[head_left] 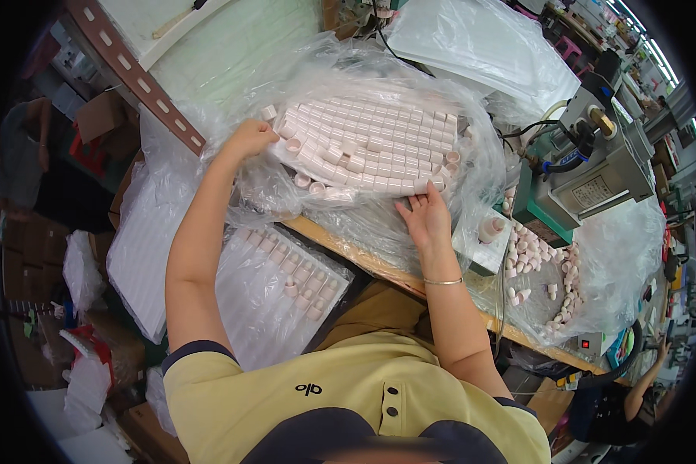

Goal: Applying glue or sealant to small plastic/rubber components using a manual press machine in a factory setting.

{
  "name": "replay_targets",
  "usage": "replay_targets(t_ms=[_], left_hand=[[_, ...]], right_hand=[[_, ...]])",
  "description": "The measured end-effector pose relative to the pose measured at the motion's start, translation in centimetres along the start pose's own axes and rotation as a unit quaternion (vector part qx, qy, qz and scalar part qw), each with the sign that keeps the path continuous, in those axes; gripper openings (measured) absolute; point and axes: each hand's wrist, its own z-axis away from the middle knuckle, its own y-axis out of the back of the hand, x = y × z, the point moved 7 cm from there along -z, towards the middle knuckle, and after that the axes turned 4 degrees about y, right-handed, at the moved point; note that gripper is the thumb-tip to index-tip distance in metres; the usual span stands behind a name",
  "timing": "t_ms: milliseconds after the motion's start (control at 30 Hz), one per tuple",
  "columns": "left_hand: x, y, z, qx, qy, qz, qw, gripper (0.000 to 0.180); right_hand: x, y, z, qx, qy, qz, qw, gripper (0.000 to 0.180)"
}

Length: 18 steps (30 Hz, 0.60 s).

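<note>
Rows of small pale pink cylindrical caps (363, 139) lie closely packed on a clear plastic sheet (255, 182) over the workbench. My left hand (250, 140) is at the left edge of the rows, fingers drawn together by the plastic; what they pinch, if anything, is hidden. Just beyond its fingertips sits a single loose cap (268, 112). My right hand (429, 223) reaches the near right edge of the rows, its fingers stretched and thumb apart, fingertips against the end caps. Several caps (309, 184) along the near left edge are tipped, their openings showing.
A bench press machine (595, 182) with hoses stands at the right, by a pile of loose caps (530, 251) on plastic. A small fixture block holds one cap (490, 228). Below the bench edge (356, 254), a white foam tray (247, 309) carries more caps. Other people are in the background.
</note>
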Motion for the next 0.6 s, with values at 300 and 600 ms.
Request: replay_targets(t_ms=[300, 600], left_hand=[[-1.8, -2.7, 10.1, -0.055, 0.090, 0.201, 0.974, 0.022], [1.8, -10.6, 15.8, -0.081, 0.070, 0.432, 0.896, 0.024]], right_hand=[[-0.5, -0.4, -3.6, -0.015, 0.031, -0.077, 0.996, 0.049], [-0.8, 3.0, -1.6, 0.024, 0.120, -0.036, 0.992, 0.045]])
